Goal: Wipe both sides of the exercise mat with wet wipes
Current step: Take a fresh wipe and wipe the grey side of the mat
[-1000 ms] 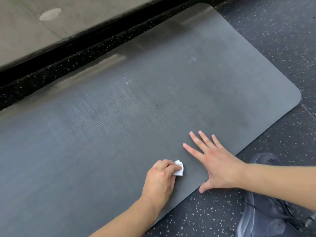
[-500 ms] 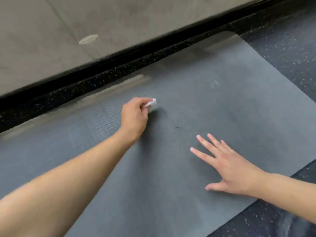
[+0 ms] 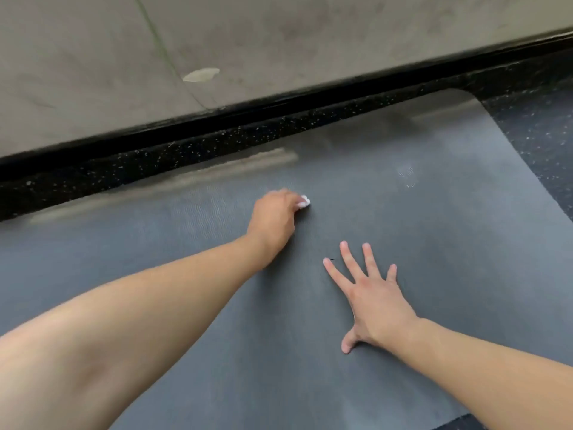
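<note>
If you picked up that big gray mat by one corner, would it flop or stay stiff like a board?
The mat would probably flop: it looks thin and lies flat against the floor. Its ribbed surface suggests it's grippy, not slippery. The right hand pressing on it hints it could slide when wiped.

left arm stretched far forward, left hand (image 3: 274, 217) curled in a closed grip; right hand (image 3: 373, 301) flat, palm down, fingers (image 3: 348, 257) splayed.

matt ribbed foam mat (image 3: 403, 243), speckled rubber floor (image 3: 542, 144)
</note>
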Tool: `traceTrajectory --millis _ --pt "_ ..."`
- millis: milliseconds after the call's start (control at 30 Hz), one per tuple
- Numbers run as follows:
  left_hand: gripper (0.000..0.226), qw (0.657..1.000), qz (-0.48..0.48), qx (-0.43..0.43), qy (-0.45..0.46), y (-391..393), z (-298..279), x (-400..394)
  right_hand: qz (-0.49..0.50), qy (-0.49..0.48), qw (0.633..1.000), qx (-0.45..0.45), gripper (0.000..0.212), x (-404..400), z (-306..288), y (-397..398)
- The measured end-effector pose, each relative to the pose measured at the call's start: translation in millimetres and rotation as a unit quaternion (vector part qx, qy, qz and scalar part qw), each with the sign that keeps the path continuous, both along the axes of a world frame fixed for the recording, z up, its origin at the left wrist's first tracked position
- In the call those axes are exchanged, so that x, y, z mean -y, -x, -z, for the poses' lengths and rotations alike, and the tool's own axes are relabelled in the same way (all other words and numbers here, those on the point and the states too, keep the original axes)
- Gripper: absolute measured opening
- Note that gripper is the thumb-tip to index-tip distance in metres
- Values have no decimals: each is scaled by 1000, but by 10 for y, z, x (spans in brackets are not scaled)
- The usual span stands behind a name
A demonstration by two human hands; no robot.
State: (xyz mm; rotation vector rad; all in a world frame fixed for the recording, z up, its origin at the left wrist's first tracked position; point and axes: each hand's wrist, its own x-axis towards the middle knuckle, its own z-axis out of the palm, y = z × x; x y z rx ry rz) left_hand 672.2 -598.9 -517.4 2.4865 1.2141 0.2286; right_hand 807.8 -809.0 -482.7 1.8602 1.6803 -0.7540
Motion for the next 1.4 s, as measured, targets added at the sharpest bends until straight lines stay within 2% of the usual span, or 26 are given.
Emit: traceTrajectory --millis 133,233,300,400,500,700,833,1033,1167,1267,1400 --pt "32 996 55 50 47 241 -21 955 -2 10 1000 -4 168 -65 -77 25" --pt "29 995 53 32 77 168 -92 902 1 29 1000 -3 168 -73 -136 34" --pt "26 997 22 22 77 108 -178 843 -8 23 1000 -8 168 -55 -115 15" --pt "22 993 -97 57 46 101 -109 878 -12 12 1000 -16 167 -38 -73 -14" --pt "23 989 -127 41 60 51 -58 1196 -11 1 1000 -8 169 -2 -20 -36" --pt "30 997 -18 41 66 249 -40 1869 15 -40 999 -24 169 153 20 -50" --pt "23 991 17 13 131 251 -88 1951 -5 -86 994 -64 151 485 20 -180" --pt "23 992 -13 41 119 303 -123 2455 -52 -59 996 -48 169 1120 -13 -53" --pt "25 985 80 34 152 433 -33 3050 -77 -42 996 -33 170 1508 15 109" --pt "28 972 161 43 164 568 48 3332 -85 -38 995 -23 163 1714 15 158" --pt "26 970 158 66 173 571 68 3325 -85 -71 993 -43 146 1763 4 142"
